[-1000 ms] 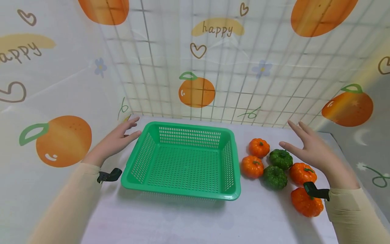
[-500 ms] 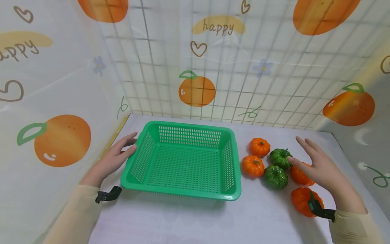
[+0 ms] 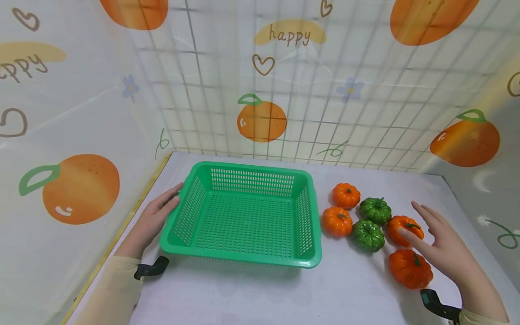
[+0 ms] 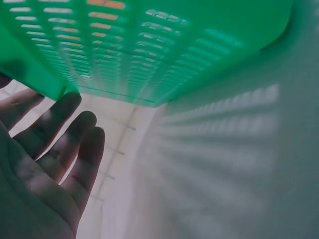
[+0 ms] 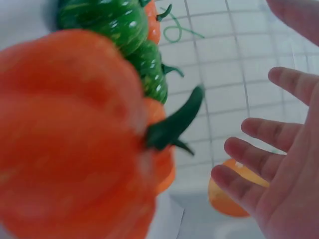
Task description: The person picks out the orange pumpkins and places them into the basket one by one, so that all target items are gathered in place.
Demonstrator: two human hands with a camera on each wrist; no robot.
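Note:
A green perforated basket [image 3: 245, 221] stands on the white table. My left hand [image 3: 152, 221] is at its left side, fingertips at the rim; in the left wrist view the fingers of that hand [image 4: 55, 154] are extended beside the green wall [image 4: 124, 55]. My right hand [image 3: 444, 243] hovers with spread fingers at the right of the small pumpkins, its thumb over an orange pumpkin [image 3: 400, 234]. Nearer the front lies another orange pumpkin [image 3: 410, 269], large in the right wrist view [image 5: 75, 139], where the right hand [image 5: 289, 174] holds nothing.
Two orange pumpkins [image 3: 345, 196] [image 3: 336, 222] lie just right of the basket. Beside them are two green pumpkins [image 3: 375, 211] [image 3: 367, 236]. A printed curtain over a wire grid [image 3: 300, 113] stands behind the table [image 3: 227, 302], with printed sheets at both sides.
My left hand has come down from above the basket's left corner to its side. The right hand has moved down and rightward, uncovering more of the orange pumpkins.

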